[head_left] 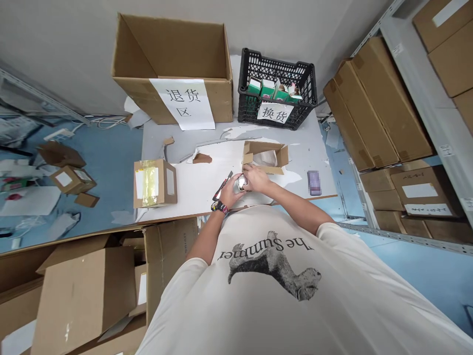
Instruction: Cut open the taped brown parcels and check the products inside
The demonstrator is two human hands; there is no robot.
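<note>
Here, the silvery object (241, 183) sits between left grip (229, 192) and right grip (257, 177).

Beyond the left hand (232, 193), at the back, stands a large open cardboard box (222, 98) with a paper sign (184, 116) reading 退货区. Well ahead of the right hand (257, 178), a black plastic crate (247, 112) holds green-and-white cartons (268, 88). Left of the hands sits a yellow-taped carton (161, 183); to their right, a purple pack (314, 183); farther right, metal shelving (436, 116) bears brown boxes (380, 106).
</note>
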